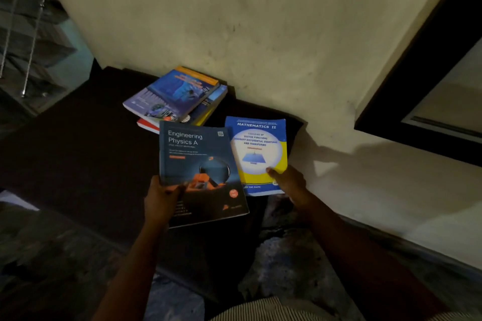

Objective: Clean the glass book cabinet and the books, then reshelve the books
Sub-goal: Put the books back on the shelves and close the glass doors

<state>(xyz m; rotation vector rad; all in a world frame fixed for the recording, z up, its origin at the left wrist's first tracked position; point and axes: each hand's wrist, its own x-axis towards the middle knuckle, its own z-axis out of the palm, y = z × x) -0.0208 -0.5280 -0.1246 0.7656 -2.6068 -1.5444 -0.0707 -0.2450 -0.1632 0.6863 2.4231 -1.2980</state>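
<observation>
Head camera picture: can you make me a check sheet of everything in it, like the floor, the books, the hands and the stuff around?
Surface: dark surface, running up to the wall.
Job's things: Engineering Physics A book and Mathematics II book side by side, covers up; stack of books behind them by the wall.
Clutter: patterned cloth near the person's legs, too dim to tell more.
Hands: left hand grips the Engineering Physics A book's lower left edge; right hand pinches the Mathematics II book's lower right corner.
Cables: nothing seen.
Surroundings: stained wall; dark-framed panel at right; metal rails at left.
</observation>
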